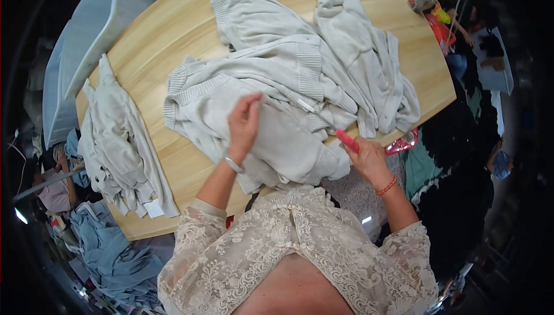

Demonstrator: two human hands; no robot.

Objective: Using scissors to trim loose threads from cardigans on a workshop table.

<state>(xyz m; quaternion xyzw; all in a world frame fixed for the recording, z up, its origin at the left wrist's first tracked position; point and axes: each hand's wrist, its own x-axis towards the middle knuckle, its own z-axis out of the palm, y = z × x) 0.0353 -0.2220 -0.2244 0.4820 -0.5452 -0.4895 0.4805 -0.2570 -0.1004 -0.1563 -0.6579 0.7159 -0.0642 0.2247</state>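
Note:
A pale grey knit sweater (pixel 277 124) with ribbed edges lies spread on the wooden table in front of me. My left hand (pixel 244 125) is over its middle, the fingers curled together; whatever they may hold is too small to make out. My right hand (pixel 369 159), at the sweater's right side by the near table edge, grips a thin metal tool with a red handle (pixel 347 141). The tool's slender metal end points up and left over the fabric, near a small white strip (pixel 306 105). Its exact kind is unclear.
More pale grey knitwear (pixel 369 61) lies at the far right, overlapping the sweater. Another grey knit pile (pixel 118 142) with a white tag is on the left. A pale plastic bin (pixel 109 26) borders the table's far left. Blue-grey cloth (pixel 112 251) and black fabric (pixel 461 170) are heaped beside the table.

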